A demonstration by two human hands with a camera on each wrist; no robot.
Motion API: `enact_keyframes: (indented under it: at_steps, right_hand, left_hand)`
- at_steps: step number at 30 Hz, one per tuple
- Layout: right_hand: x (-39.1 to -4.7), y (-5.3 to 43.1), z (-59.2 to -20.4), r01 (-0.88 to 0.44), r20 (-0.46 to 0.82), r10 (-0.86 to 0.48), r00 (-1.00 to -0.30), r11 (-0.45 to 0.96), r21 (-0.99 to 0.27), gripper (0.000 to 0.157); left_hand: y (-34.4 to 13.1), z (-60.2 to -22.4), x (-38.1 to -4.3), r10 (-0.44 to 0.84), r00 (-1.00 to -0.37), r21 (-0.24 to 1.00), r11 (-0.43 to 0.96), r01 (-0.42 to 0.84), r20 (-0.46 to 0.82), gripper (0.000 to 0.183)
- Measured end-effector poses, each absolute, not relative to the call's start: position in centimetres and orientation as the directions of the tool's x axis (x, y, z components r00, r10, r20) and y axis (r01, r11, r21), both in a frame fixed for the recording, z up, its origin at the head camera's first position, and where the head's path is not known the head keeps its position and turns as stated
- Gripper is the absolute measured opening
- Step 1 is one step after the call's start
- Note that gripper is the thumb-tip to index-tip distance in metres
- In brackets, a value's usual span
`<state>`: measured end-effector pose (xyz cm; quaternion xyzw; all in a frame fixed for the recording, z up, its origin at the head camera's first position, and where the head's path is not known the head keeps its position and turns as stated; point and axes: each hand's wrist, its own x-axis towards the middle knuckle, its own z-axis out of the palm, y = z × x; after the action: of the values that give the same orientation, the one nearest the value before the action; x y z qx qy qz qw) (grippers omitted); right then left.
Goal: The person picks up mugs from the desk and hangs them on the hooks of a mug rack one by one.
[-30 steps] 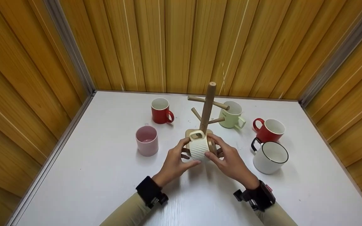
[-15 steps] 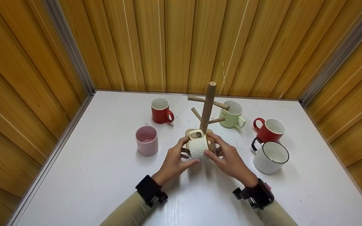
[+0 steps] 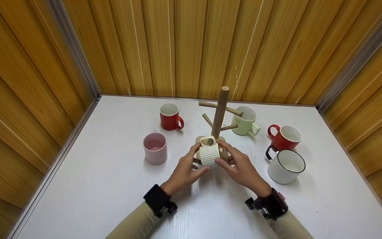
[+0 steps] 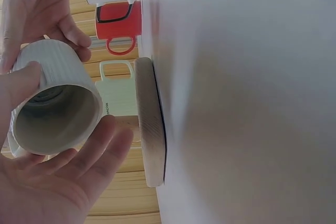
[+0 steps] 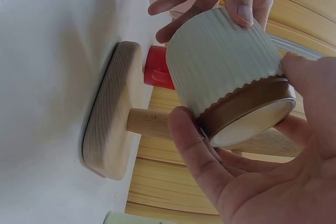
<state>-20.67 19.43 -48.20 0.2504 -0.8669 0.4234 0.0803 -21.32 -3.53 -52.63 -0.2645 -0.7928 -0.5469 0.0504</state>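
My left hand (image 3: 183,171) and right hand (image 3: 245,170) grip the ribbed mug (image 3: 209,155), slightly higher in head view than a second ago, empty inside

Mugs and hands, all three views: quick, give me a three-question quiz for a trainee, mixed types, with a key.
1. True or false: the left hand is holding the pink mug.
2. Which mug is black-handled: a) pink mug, b) white mug, c) green mug?
3. Which wrist view looks into the mouth of the ribbed mug?

Key: 1. False; it grips the ribbed mug. 2. b. 3. Left wrist.
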Motion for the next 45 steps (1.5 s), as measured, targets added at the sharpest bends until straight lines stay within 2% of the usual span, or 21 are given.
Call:
enact_keyframes:
  at_steps: [24,45]
  right_hand:
    - [-21.6,19.6,-48.9,-0.484,0.343,-0.347,-0.873,0.525,-0.701,0.063]
    - [-22.4,19.8,-49.2,-0.449,0.310,-0.333,-0.890,0.534,-0.717,0.063]
  left_hand:
    - [-3.2,-52.9,-22.3,0.403,-0.849,0.813,0.326,0.482,0.342,0.082]
    - [-2.8,-52.8,-23.2,0.415,-0.840,0.806,0.325,0.495,0.348,0.082]
